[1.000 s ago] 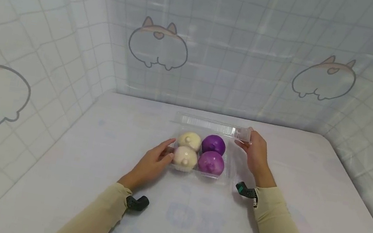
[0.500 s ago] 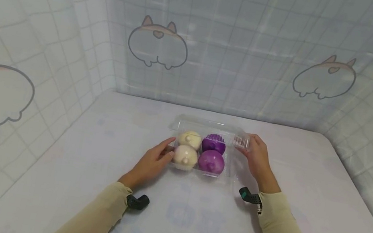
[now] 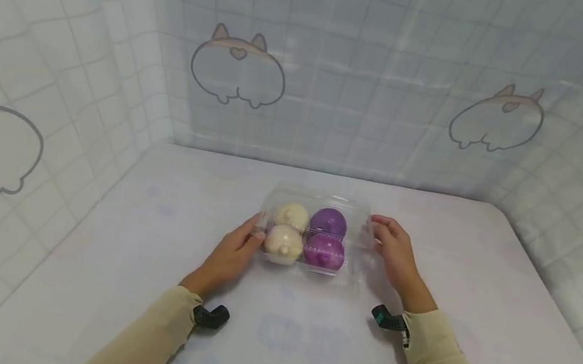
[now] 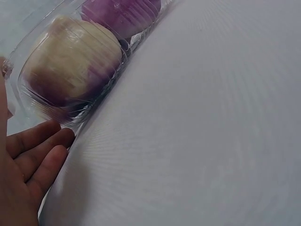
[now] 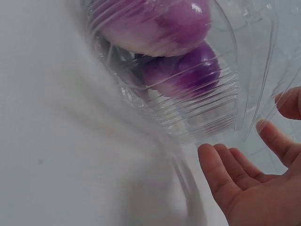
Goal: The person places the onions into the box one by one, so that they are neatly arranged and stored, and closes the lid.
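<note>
Two cream bulbs (image 3: 284, 242) and two purple bulbs (image 3: 324, 253), round, glossy and turnip-like, sit in a hinged clear plastic box (image 5: 188, 128). Over them lies its clear lid (image 3: 317, 197), low across the box. At the left end, my left hand (image 3: 225, 255) touches the rim with thumb and forefinger; its other fingers (image 4: 44, 165) extend loosely beside the box. At the right end, my right hand (image 3: 397, 253) holds the lid's edge between thumb and forefinger. Its remaining fingers (image 5: 214, 165) are spread below. Whether the lid meets the base cannot be told.
A pale, faintly printed cloth covers the table (image 3: 288, 347). Behind it and at both sides hang white grid-patterned curtains (image 3: 363, 91) with dog drawings. Dark cameras (image 3: 211, 316) sit on both wrists.
The raised lid has swung down toward me and now covers all the bulbs. My right hand has come down with it, while my left hand stays at the box's left side.
</note>
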Demonstrator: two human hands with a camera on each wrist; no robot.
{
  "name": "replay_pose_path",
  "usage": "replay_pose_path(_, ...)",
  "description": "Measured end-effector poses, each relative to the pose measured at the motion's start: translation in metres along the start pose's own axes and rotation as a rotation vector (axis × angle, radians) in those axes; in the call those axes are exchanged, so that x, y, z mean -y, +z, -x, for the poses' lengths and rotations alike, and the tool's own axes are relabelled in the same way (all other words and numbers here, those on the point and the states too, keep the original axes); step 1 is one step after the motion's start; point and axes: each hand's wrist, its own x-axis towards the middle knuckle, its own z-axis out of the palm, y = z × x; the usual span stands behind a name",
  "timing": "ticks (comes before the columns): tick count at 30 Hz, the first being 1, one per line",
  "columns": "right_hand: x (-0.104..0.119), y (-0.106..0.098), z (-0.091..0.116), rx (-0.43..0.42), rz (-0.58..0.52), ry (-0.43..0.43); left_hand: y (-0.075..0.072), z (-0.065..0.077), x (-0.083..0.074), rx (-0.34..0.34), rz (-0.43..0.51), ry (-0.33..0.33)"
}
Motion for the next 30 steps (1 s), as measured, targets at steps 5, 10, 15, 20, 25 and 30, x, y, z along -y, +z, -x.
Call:
replay_pose_path(5,-0.006,-0.001,0.005,-0.007,0.071,-0.013,-0.001,0.001,0.001,-0.001,0.046,-0.036)
replay_pose_path(10,-0.009,-0.001,0.01,-0.004,0.136,-0.007,-0.001,0.002,0.003,-0.027,0.102,-0.056)
replay_pose_path(15,-0.011,0.001,0.011,-0.001,0.116,-0.011,-0.002,0.001,0.005,-0.052,0.165,-0.006)
replay_pose_path(20,-0.012,0.002,0.01,-0.003,0.091,-0.027,-0.004,0.001,0.005,-0.059,0.126,-0.047)
replay_pose_path(25,-0.013,0.003,0.008,-0.001,0.108,-0.032,-0.005,0.003,0.004,-0.037,0.118,-0.092)
replay_pose_path(30,-0.014,0.004,0.008,-0.009,0.129,-0.039,-0.004,0.003,0.004,-0.039,0.111,-0.083)
